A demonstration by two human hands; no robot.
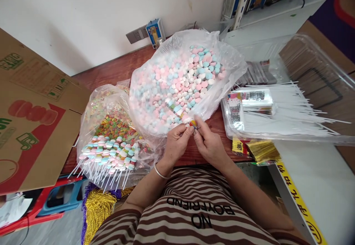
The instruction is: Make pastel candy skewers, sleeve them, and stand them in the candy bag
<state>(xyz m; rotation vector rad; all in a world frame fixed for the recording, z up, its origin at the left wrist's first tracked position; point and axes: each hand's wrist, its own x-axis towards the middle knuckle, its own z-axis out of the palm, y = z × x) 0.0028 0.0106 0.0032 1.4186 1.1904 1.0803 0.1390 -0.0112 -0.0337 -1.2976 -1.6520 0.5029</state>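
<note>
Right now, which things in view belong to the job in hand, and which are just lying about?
Seemingly in use:
colourful piece, pinched between left hand and right hand
pastel sweets
ring-shaped sweets
loaded sticks
bare white sticks
silver printed packets
gold strips

Seemingly just lying about:
left-side cardboard box
small blue box by the wall socket
beaded fringe
</note>
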